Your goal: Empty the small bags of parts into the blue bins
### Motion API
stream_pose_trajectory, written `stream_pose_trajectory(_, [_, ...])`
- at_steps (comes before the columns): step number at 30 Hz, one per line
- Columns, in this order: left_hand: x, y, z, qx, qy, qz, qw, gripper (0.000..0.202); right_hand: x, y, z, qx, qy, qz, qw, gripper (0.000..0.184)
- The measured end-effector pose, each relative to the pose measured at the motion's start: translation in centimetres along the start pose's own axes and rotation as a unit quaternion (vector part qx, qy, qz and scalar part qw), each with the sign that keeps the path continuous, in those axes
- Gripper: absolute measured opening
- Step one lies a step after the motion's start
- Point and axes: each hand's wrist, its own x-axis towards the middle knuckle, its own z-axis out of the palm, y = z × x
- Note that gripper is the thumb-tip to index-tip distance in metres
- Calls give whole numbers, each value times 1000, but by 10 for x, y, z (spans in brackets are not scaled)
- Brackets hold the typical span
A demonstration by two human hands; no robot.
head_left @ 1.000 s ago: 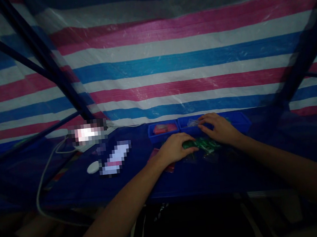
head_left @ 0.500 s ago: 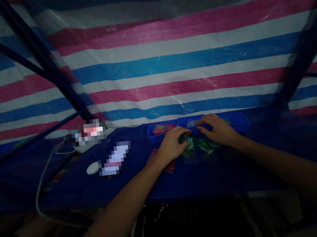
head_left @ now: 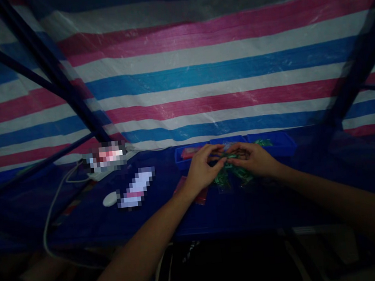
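My left hand [head_left: 201, 171] and my right hand [head_left: 259, 159] meet above the front of the blue trays, thumbs and fingers curled toward each other. Between their fingertips is a small green piece [head_left: 232, 156], which both hands pinch; its exact kind is too dark and small to make out. Just below the hands, clear plastic bags with green pieces [head_left: 222, 180] lie on the blue table [head_left: 268, 208]. A flat red packet [head_left: 201, 197] lies partly under my left wrist. Behind the fingers, clear plastic bags [head_left: 228, 145] show in the middle tray.
A blue tray [head_left: 183, 162] holds red packets; another blue tray [head_left: 283, 144] holds green pieces [head_left: 263, 143]. To the left are a blurred-out phone [head_left: 136, 188], a white oval object [head_left: 110, 199] and a power strip [head_left: 94, 175] with a white cable [head_left: 45, 227]. Striped sheeting hangs behind.
My right hand has come left, away from the right part of the trays, to meet my left hand. My left hand has shifted slightly, and the green piece is now between both hands.
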Motion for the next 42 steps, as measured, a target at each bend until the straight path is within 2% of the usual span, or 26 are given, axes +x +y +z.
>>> stream_pose_trajectory(4, [-1, -8, 1, -36, -17, -58, 998, 38, 2, -2, -1, 24, 53, 15, 998, 37])
stream_pose_trajectory(7, [-1, -10, 1, -37, -29, -84, 995, 37, 2, -4, -1, 37, 68, 22, 997, 39])
stream_pose_trajectory(12, [0, -4, 1, 3, -12, -61, 998, 35, 3, -5, 0, 35, 73, 30, 996, 40])
stream_pose_trajectory(15, [-1, 1, 0, 89, -2, -48, 995, 39, 3, -4, 0, -20, 114, 24, 993, 39])
stream_pose_trajectory(18, [-3, 7, -2, 130, -24, -50, 990, 46, 3, -4, 0, -57, 143, -7, 988, 34])
stream_pose_trajectory(20, [-4, 11, -2, 98, -50, -38, 993, 47, 1, -7, 0, -90, 125, -54, 987, 27])
stream_pose_trajectory(22, [-3, 15, -3, 60, -58, -17, 996, 41, -1, -11, 0, -140, 79, -115, 980, 20])
stream_pose_trajectory(24, [-2, 16, -3, 40, -48, -7, 998, 39, -2, -16, 0, -181, 29, -166, 969, 16])
stream_pose_trajectory(26, [-1, 13, -4, 34, -27, -21, 999, 39, -3, -18, 0, -188, 6, -185, 965, 16])
stream_pose_trajectory(29, [1, 1, -3, 31, 13, -61, 998, 29, -2, -16, 2, -124, 55, -134, 982, 20])
stream_pose_trajectory(31, [1, -5, -2, 18, 26, -73, 997, 26, 0, -11, 3, -52, 94, -73, 992, 32])
stream_pose_trajectory(33, [0, -7, 0, 8, 14, -72, 997, 24, 1, -7, 3, 15, 86, -17, 996, 49])
stream_pose_trajectory(35, [-1, -5, 0, 18, -11, -64, 998, 21, 2, -5, 1, 57, 40, 28, 997, 57])
stream_pose_trajectory(38, [-1, 3, -1, 66, -40, -37, 996, 17, 3, -3, -1, 84, 11, 76, 994, 55])
stream_pose_trajectory(42, [-1, 10, -1, 132, -41, 24, 990, 21, 3, -3, -2, 76, 74, 77, 991, 51])
